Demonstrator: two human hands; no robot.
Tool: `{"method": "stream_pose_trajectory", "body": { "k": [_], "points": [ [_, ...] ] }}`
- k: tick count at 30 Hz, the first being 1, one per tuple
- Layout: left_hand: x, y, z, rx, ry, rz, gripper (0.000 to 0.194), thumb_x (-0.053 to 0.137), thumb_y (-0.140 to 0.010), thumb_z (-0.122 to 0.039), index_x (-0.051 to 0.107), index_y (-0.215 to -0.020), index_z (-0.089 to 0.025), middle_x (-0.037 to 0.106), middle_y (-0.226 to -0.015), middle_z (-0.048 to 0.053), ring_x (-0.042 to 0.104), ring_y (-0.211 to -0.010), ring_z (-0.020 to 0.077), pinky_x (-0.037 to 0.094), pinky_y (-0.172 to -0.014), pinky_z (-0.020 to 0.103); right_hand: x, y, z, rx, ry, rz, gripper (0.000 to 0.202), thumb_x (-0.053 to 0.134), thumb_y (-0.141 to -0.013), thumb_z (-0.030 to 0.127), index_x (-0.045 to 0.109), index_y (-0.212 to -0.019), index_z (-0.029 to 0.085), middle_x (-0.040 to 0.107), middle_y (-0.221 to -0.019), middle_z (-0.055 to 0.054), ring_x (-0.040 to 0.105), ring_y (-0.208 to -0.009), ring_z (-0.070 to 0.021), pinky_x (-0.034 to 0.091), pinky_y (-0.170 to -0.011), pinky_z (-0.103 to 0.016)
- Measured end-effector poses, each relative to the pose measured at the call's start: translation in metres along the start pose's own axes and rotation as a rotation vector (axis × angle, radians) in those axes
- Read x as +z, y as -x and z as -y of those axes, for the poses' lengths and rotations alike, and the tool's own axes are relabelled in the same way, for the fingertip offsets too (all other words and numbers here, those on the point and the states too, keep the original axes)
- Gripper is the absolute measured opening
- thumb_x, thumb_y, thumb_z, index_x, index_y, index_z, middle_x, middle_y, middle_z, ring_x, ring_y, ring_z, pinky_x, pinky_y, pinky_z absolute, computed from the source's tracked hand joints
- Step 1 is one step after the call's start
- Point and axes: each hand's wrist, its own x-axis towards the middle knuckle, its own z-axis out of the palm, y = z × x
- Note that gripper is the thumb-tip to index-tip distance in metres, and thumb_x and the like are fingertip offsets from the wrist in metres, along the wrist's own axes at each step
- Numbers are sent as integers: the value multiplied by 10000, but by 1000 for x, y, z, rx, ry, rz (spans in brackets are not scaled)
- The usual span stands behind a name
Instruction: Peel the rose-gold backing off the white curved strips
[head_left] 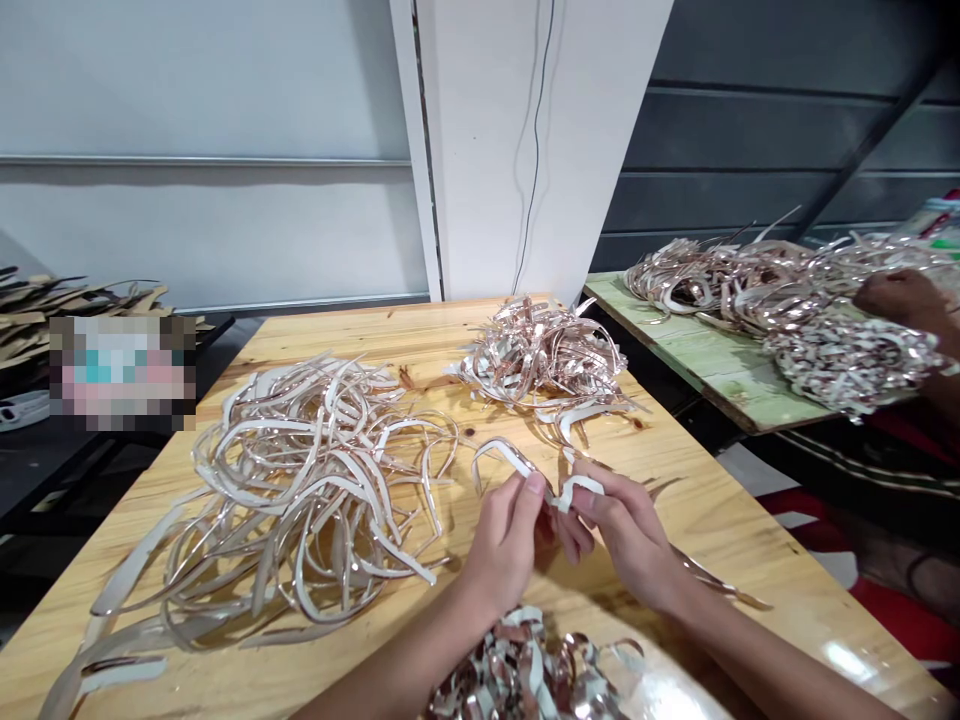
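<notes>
Both hands raised just over the wooden bench (697, 500), sharing one curved strip (510, 458), white on one face and rose-gold metallic on the other. Left hand (504, 545) pinching the strip with thumb and fingertips pressed together near its bend; right hand (626, 535) pinching the other end, where the strip curls tight into a small loop (579, 490). Between the two grips only a short span, arched upward and away from the body. To the left of the grips, well apart, a large loose tangle of long strips (300, 500); beyond the grips, a denser heap of shinier pieces (541, 352); directly below the wrists, near the bench edge, a pile of short curled offcuts (525, 670). Far to the right, on a separate green-topped board (697, 365), more heaps and another person's hand (900, 297). Possibly a layer being peeled from the backing at the loop, though too small to tell. Risks as judged: tearing or creasing of the thin strip from uneven pull between the pinches; slipping out of a grip on the glossy face; snagging of the free end in the nearby heap.
</notes>
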Motion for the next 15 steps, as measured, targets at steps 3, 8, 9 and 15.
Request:
{"method": "stream_pose_trajectory", "body": {
  "k": [3,8,9,15],
  "points": [
    [0,-1,3,21,-56,28,426,386,-1079,-494,549,-801,-215,581,-685,1,540,-659,169,473,-692,297,-2,-1,0,-2,-16,-11,328,546,-1011,353,526,-711,222,483,-534,45,509,-481,-159,434,-534,-295],
    [-1,-3,10,27,-55,59,395,380,-1085,-470,539,-834,-210,600,-709,12,544,-657,169,477,-695,313,-4,-4,-1,-15,-27,-21,333,559,-1011,359,542,-710,218,495,-527,45,516,-470,-156,421,-524,-289],
    [-1,-3,11,21,-25,71,392,383,-1083,-474,538,-839,-210,599,-705,10,550,-649,168,478,-680,311,-3,-4,-1,-7,-26,-22,338,569,-1006,374,543,-705,220,490,-525,45,515,-469,-158,427,-526,-293],
    [-1,-5,12,24,171,160,373,483,-1039,-517,510,-831,-209,580,-632,-16,565,-567,149,448,-569,269,0,3,-2,-19,-31,-62,348,578,-1003,388,544,-695,230,496,-542,35,516,-491,-171,437,-529,-309]
  ]
}}
